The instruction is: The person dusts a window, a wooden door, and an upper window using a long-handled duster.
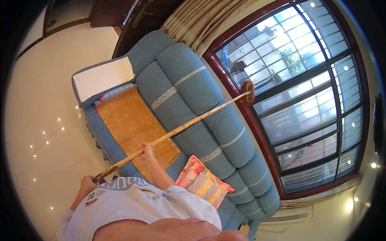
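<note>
A long-handled brush with a wooden pole stretches diagonally over the sofa. Its reddish-brown head overlaps the lower edge of the window; whether it touches the glass or frame I cannot tell. My left hand is closed around the pole's near end, low at the left. Farther up the pole, my right hand wraps around it above the brown woven mat. The bristles or pad of the head are not clear from here.
A blue quilted sofa stands between me and the barred window. On it lie a white cloth over the armrest and a colourful pillow. Beige curtains hang beside the window. Glossy pale floor spreads at the left.
</note>
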`<state>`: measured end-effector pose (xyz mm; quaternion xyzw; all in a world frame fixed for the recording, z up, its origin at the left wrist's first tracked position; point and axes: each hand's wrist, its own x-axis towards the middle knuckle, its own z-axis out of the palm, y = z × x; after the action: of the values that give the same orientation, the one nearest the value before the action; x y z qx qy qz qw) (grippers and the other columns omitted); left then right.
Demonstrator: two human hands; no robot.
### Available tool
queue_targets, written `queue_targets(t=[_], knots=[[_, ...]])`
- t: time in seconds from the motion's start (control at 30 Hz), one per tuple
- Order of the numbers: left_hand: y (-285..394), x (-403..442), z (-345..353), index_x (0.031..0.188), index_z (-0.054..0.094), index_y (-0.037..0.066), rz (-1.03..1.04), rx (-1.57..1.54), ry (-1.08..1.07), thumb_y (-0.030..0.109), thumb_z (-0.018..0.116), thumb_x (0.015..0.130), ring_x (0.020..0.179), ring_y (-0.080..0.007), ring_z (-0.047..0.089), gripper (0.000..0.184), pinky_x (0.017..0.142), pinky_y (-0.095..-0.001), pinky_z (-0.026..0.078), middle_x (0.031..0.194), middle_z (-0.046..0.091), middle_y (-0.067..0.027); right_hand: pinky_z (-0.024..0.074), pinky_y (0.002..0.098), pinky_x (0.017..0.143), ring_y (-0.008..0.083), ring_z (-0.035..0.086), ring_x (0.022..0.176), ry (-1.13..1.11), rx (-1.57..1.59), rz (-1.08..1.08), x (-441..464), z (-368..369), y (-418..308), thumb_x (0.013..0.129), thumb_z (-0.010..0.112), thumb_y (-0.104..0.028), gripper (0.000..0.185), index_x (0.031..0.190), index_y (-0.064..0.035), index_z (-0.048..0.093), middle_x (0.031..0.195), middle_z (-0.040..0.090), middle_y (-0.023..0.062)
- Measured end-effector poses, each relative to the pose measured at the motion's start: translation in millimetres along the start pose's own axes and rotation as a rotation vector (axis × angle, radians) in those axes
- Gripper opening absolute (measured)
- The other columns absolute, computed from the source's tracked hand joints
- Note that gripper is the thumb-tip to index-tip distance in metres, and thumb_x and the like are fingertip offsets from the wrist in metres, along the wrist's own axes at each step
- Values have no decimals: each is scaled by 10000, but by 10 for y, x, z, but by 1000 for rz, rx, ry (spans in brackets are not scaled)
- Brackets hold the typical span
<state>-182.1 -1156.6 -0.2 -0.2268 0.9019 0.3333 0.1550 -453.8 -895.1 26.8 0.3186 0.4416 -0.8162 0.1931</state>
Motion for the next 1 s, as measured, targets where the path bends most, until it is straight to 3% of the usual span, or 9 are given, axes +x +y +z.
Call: queue_targets(t=[0.07, 0.2, 0.4, 0.5, 0.57, 0.7, 0.8, 0.87, 1.0], knots=[[177, -44, -82, 718, 662, 57, -45, -45, -36, 353, 700, 620, 650, -348, 609, 314, 614, -406, 489, 669, 614, -190, 430, 363, 476, 209, 434, 478, 115, -28, -36, 24, -3, -42, 777, 537, -56, 179, 634, -43, 429, 542, 406, 84], [191, 79, 36, 694, 656, 59, -84, -76, -18, 443, 717, 613, 636, -349, 608, 397, 596, -401, 487, 658, 616, -176, 435, 371, 477, 213, 447, 482, 89, -61, -36, 93, -2, -123, 778, 538, -50, 169, 643, -41, 436, 556, 423, 90], [102, 459, 423, 708, 655, 64, 76, -36, 18, 315, 690, 590, 635, -338, 611, 279, 606, -411, 486, 649, 615, -167, 450, 393, 481, 237, 474, 487, 156, -146, -134, 75, 120, -427, 772, 547, -45, 144, 660, -22, 460, 568, 447, 106], [214, 574, 529, 725, 655, 68, 76, -137, -44, 247, 668, 571, 648, -335, 613, 237, 620, -409, 488, 662, 614, -173, 408, 361, 454, 231, 492, 482, 208, -208, -202, 111, 167, -599, 756, 530, -51, 161, 616, 13, 482, 549, 487, 126], [327, 651, 540, 738, 657, 67, 47, -189, -35, 235, 670, 566, 660, -335, 613, 241, 633, -402, 489, 683, 615, -184, 449, 396, 499, 219, 483, 513, 238, -236, -165, 38, 342, -757, 815, 541, -65, 146, 702, -5, 470, 592, 461, 101], [454, 774, 548, 748, 655, 50, 56, -231, -53, 228, 684, 555, 676, -335, 613, 264, 651, -393, 488, 705, 615, -194, 437, 388, 504, 208, 484, 532, 172, -310, -163, 81, 473, -930, 833, 536, -78, 126, 765, 3, 467, 598, 458, 96], [517, 833, 567, 731, 634, 12, 72, -270, -94, 220, 692, 564, 618, -317, 616, 273, 593, -399, 489, 660, 604, -200, 422, 391, 492, 205, 488, 550, 117, -249, -254, 204, 546, -976, 832, 540, -79, 152, 886, 16, 434, 595, 455, 96], [601, 857, 548, 682, 590, -22, -25, -390, -200, 207, 697, 575, 519, -278, 597, 275, 505, -405, 474, 583, 571, -173, 410, 397, 466, 200, 490, 539, 125, -400, -284, 222, 666, -1052, 833, 532, -75, 225, 967, 31, 386, 595, 456, 92], [672, 918, 567, 633, 543, -15, -31, -513, -226, 191, 694, 595, 421, -218, 526, 258, 410, -372, 427, 523, 513, -112, 395, 386, 432, 201, 495, 507, 109, -429, -297, 82, 971, -1175, 819, 542, -72, 287, 1004, 31, 348, 604, 476, 99]])
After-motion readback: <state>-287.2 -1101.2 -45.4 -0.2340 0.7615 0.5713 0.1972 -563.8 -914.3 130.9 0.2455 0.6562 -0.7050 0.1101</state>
